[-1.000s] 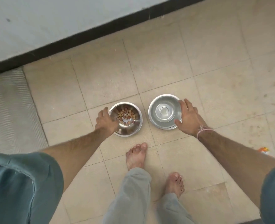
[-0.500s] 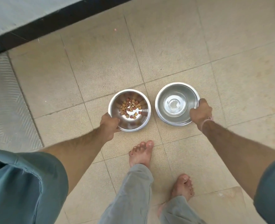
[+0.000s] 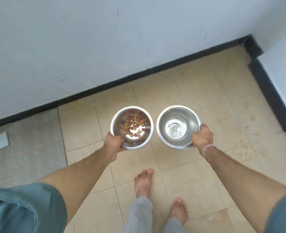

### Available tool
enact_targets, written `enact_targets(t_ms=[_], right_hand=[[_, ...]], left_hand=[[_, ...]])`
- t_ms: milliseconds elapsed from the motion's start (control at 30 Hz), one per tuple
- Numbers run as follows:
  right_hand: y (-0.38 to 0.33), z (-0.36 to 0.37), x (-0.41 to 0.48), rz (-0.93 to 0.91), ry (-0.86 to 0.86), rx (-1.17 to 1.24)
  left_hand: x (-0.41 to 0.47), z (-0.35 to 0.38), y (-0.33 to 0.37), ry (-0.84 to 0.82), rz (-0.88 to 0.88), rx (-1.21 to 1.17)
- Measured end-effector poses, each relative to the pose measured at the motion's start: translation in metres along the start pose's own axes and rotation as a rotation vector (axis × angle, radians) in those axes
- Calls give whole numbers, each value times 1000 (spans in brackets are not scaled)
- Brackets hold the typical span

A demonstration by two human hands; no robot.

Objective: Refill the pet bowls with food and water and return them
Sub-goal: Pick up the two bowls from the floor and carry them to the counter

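Observation:
Two steel bowls are held side by side above the tiled floor. The food bowl (image 3: 117,121), on the left, has a thin scatter of brown kibble (image 3: 133,126) on its bottom. My left hand (image 3: 113,143) grips its near left rim. The water bowl (image 3: 187,118), on the right, holds a little clear water. My right hand (image 3: 202,136) grips its near right rim, thumb over the edge. Both bowls are roughly level and a small gap separates them.
A pale wall with a black skirting (image 3: 139,76) runs across ahead and turns a corner at the right (image 3: 256,52). A grey ribbed mat (image 3: 26,145) lies on the floor at the left. My bare feet (image 3: 143,182) stand on the beige tiles below the bowls.
Both hands closed on the bowls' rims and lifted them off the floor. The view has risen, so more of the wall and the right corner now show.

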State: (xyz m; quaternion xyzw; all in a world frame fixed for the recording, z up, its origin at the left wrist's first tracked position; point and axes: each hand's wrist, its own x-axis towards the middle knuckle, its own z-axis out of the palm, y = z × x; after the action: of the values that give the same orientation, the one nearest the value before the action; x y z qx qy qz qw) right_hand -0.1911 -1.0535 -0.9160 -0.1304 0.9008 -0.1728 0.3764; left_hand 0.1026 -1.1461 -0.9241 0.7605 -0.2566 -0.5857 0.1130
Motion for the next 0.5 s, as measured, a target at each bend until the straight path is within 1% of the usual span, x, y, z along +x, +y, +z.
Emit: enact_targets(t_ms=[267,400,500], right_hand=[[-46,-137,-105,-80,66,127],[-65,-202,-154,-121,121,153],[-77,-244,-187,-129,145,182]], left_hand=[[-160,-22,87,-20,89,-55],[-238,-34,136,-38,205,-76],[-289,-46,176,-55,271,-45]])
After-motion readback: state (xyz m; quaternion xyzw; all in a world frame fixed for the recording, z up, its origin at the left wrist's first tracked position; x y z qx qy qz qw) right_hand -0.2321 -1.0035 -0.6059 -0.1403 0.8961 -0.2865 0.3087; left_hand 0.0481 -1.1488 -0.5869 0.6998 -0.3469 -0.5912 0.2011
